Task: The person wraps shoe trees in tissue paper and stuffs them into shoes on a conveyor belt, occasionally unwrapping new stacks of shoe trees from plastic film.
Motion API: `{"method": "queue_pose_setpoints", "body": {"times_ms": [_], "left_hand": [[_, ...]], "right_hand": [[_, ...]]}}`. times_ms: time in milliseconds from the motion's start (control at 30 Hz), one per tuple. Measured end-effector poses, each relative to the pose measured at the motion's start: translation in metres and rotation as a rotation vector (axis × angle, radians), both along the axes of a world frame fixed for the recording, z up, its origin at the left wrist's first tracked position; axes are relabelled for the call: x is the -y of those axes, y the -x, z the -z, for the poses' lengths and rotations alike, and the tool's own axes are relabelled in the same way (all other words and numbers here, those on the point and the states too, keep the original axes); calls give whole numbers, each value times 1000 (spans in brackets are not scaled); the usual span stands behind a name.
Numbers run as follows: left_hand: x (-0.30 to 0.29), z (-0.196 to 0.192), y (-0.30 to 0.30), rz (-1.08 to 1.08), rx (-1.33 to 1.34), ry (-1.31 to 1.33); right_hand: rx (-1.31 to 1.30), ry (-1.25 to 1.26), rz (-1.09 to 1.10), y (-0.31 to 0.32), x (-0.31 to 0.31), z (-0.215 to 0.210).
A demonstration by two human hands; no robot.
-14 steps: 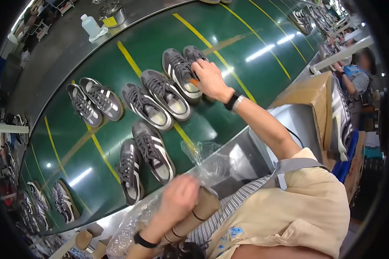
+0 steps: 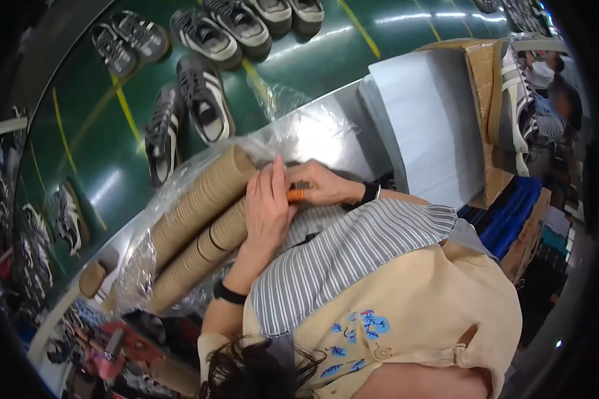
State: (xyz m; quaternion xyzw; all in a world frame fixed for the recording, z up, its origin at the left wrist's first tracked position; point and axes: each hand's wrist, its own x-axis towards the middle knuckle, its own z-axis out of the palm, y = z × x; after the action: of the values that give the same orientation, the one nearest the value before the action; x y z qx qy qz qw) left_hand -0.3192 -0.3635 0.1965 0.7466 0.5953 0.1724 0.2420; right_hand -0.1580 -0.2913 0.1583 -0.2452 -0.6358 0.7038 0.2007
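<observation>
My left hand (image 2: 266, 206) lies over the near end of the lower stack of nested brown cardboard pieces (image 2: 186, 269), its fingers close together and curled past the end. Beside it, my right hand (image 2: 316, 183) is closed, with its fingertips partly hidden behind the left. An orange ribbed thing (image 2: 295, 195) shows at the right fingers; whether it is held or worn I cannot tell. A second brown stack (image 2: 203, 199) lies alongside the first, both within a clear plastic bag (image 2: 136, 269). What sits between my hands is hidden.
Beyond the metal ledge (image 2: 316, 139), grey and white sneakers (image 2: 206, 100) stand in pairs on a green surface (image 2: 93, 139) with yellow lines. White paper sheets (image 2: 432, 126) and a cardboard box (image 2: 489, 86) are to the right. Another person (image 2: 549, 100) is at the far right.
My right hand has come back from a far sneaker to meet my left at the stack's end. The view has tilted toward my body, so the sneakers appear higher.
</observation>
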Motion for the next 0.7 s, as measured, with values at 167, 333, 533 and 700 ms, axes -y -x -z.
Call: {"method": "queue_pose_setpoints", "body": {"times_ms": [167, 333, 533, 700], "left_hand": [[-5, -6, 1, 26, 82, -66], [-50, -50, -10, 156, 479, 154], [-97, -53, -50, 166, 1116, 599], [-96, 7, -90, 235, 787, 351]], "right_hand": [[98, 6, 177, -42, 5, -11], [-127, 31, 52, -78, -2, -71], [941, -1278, 756, -226, -53, -43], [773, -556, 1022, -235, -76, -52]]}}
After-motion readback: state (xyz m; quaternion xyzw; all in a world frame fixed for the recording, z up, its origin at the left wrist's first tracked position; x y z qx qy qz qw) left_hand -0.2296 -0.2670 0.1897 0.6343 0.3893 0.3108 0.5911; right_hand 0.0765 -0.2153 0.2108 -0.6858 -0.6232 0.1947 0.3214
